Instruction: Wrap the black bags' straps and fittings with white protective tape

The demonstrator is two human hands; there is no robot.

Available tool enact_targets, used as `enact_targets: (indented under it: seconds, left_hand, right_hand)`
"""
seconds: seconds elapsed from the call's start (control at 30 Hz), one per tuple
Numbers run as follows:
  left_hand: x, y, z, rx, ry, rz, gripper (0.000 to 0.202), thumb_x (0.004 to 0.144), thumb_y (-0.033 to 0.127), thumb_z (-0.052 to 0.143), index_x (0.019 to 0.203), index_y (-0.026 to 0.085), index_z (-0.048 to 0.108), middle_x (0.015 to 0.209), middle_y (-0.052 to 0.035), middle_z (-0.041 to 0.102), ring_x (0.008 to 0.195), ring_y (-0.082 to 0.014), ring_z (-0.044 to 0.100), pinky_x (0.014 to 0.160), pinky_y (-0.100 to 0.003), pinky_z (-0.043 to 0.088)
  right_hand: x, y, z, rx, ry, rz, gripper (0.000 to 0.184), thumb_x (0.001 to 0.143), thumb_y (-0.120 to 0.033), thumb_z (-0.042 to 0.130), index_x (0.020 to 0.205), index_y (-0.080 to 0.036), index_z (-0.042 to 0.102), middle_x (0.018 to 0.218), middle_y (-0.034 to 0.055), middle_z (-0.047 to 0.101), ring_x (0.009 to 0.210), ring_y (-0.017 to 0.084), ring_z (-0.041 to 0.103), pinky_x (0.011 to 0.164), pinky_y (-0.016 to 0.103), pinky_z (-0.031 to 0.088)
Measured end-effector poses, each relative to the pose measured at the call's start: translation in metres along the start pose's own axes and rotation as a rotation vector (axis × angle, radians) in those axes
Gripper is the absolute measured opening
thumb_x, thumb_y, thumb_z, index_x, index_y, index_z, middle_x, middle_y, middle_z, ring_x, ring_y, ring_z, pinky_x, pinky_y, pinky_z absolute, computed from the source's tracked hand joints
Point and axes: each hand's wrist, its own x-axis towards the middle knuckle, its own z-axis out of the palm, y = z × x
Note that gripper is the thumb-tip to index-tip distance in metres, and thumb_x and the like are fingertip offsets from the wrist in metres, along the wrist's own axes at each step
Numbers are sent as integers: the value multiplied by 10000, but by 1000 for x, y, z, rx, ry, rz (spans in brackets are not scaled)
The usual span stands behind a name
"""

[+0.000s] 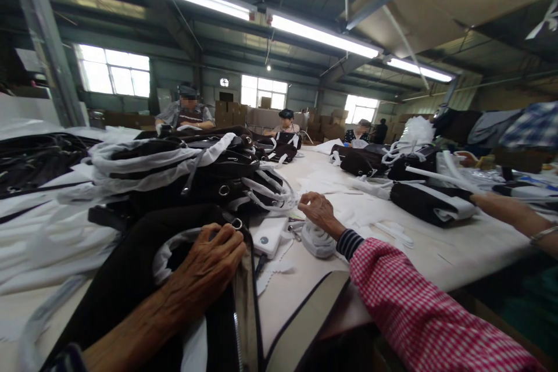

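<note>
A long white work table (436, 250) runs away down a factory hall. Closest in, a black bag (131, 279) lies across the near edge, and the left hand (204, 270) is planted on top of it. Its fingers are curled down and clamped over the bag's open rim, just short of a metal ring (238, 223). White wrapping (163, 256) pokes out under the knuckles.

Just beside the bag sits a small white device (268, 236), flat on the table. Right of that, a roll of white strap (317, 240). The right hand (316, 209) hovers just above that roll, fingers drawn in tight. Whether anything is pinched between them cannot be told. A red checked sleeve (418, 314) covers that arm, with a striped cuff at the wrist.

Behind the hands rises a heap of black bags (196, 168), straps bound in white. Off to the right, a co-worker's forearm (510, 215) reaches in towards a wrapped bag (427, 200) lying on its side.

Further down the table, three people (286, 120) sit at work among more bags. Behind them stand cardboard cartons (231, 109), bright windows (113, 72) line the back wall, and strip lights (322, 35) run overhead.
</note>
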Motion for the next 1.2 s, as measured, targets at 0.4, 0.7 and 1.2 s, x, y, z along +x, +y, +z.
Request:
enact_targets:
  seconds: [0.4,0.7,1.2]
  left_hand:
    - [0,2,-4,-11,7,8,153,1017,131,518,985,205,649,1061,-4,665,1058,-227,555,1015,-436,318]
    - [-1,2,-5,5,9,13,131,1007,135,545,988,193,661,1056,-4,664,1056,-225,554,1023,-415,294]
    - [0,0,-1,34,15,5,100,979,171,594,954,209,683,1013,13,666,1007,-213,547,1011,-413,306]
  right_hand:
    - [-17,52,-32,305,19,157,240,741,-287,509,601,-154,653,523,27,587,545,154,567,526,240,389]
    - [-37,71,-42,275,-87,184,212,763,-232,514,614,-176,654,557,38,626,554,171,584,510,252,400]
    - [-8,-24,-19,-287,-131,-240,185,962,-259,571,957,-191,743,1087,103,743,1059,235,675,868,300,459]
